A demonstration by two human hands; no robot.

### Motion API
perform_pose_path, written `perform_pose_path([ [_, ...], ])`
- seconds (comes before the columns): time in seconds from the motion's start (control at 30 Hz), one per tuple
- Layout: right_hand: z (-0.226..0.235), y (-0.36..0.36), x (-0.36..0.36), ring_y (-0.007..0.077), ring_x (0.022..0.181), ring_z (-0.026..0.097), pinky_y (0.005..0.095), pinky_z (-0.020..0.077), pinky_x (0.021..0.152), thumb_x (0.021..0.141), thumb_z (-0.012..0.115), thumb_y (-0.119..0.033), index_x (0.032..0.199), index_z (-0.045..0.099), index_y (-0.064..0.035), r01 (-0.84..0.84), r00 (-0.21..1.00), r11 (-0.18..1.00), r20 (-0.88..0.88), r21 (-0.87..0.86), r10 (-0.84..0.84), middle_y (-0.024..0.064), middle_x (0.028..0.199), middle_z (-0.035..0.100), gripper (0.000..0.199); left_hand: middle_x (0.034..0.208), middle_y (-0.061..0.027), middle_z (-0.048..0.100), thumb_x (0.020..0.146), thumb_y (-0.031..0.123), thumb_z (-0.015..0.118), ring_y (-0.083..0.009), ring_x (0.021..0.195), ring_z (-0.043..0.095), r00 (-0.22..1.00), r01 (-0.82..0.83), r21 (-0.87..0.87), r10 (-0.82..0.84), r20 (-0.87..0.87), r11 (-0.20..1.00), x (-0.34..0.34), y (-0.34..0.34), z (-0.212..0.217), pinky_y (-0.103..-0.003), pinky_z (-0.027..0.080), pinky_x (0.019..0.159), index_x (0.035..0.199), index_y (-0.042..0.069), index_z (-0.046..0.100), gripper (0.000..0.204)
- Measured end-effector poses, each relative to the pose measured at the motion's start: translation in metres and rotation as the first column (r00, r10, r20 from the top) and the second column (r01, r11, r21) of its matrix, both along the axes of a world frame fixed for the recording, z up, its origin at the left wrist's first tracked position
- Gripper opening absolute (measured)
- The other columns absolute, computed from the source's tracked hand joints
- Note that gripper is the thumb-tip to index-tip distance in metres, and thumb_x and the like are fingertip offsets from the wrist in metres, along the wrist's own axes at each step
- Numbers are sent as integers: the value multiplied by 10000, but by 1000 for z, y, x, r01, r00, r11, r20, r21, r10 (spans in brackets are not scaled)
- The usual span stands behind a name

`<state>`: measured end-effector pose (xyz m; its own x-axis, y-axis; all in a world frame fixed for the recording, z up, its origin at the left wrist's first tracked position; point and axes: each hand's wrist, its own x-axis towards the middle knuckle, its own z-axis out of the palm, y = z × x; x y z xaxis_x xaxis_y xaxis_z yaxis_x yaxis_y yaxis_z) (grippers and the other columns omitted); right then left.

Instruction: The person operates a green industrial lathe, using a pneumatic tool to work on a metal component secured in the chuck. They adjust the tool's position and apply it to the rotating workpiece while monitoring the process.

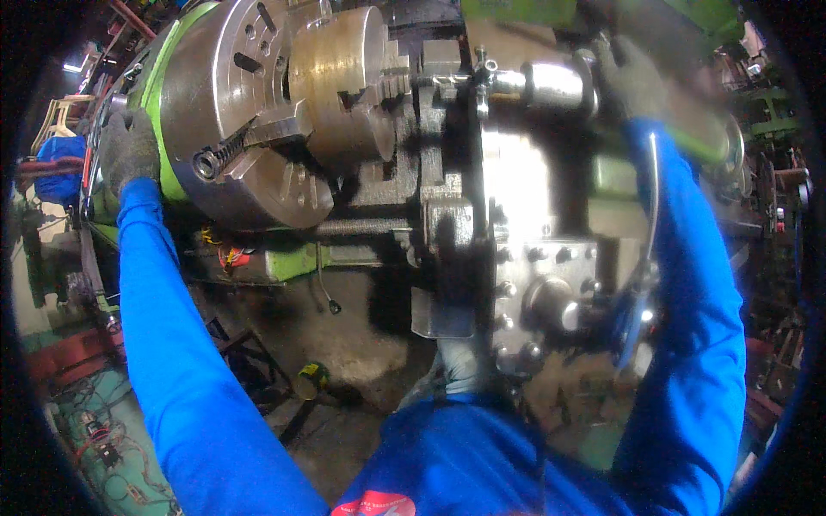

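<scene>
At the far left, my left hand (133,155) in a dark grey glove lies against the lathe's headstock (172,86) beside its green rim, fingers pointing away from me and apart. A large steel lathe chuck (232,181) is right of it, with a bronze-coloured cylinder (340,82) in front of its face. My right hand (624,82), in a grey glove and blurred, is by the green tailstock (688,129); its grip is unclear. Between the hands, a drill bit (443,79) points from the bright metal holder (551,86) toward the cylinder.
The toolpost carriage (542,301), with several bolts, stands close before my body. A chuck jaw screw (211,163) sticks out toward me. A lever (331,297) hangs below the green bed. A yellow-black can (312,378) and cables (107,447) are on the floor.
</scene>
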<state>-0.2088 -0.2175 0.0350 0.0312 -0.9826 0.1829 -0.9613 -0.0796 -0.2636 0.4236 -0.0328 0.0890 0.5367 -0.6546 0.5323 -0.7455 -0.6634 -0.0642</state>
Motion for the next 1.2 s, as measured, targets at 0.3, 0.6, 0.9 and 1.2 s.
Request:
perform_pose_path([
  [0.3,-7,-27,-19,378,1235,596,448,461,1040,960,483,-627,1343,612,-82,-22,999,996,42,82,18,206,1323,633,678,1205,-243,654,922,505,500,-421,1118,616,999,-6,-12,6,53,1000,-3,-8,-7,-527,464,963,1153,107,677,492],
  [0.6,-10,-8,-10,446,1090,646,511,496,943,994,459,-561,1164,650,17,-43,999,985,-31,-168,38,293,1152,669,631,1227,-234,650,925,517,505,-409,1141,612,995,-34,12,33,90,999,-7,-6,-6,-524,463,976,1163,109,677,503],
  [0.9,16,3,1,394,1159,622,468,483,966,987,477,-583,1289,634,-89,-9,999,994,-32,112,13,196,1239,670,600,1210,-234,653,924,479,502,-400,1147,609,999,-31,-11,32,15,999,-6,1,-4,-515,463,981,1151,97,683,480],
  [1.2,10,0,-1,392,1143,633,462,500,949,994,488,-547,1283,636,-88,45,997,998,-67,54,-42,184,1220,682,563,1187,-231,655,934,486,507,-408,1125,612,997,-50,-9,51,55,999,-6,-6,-6,-533,468,958,1130,95,684,472],
])
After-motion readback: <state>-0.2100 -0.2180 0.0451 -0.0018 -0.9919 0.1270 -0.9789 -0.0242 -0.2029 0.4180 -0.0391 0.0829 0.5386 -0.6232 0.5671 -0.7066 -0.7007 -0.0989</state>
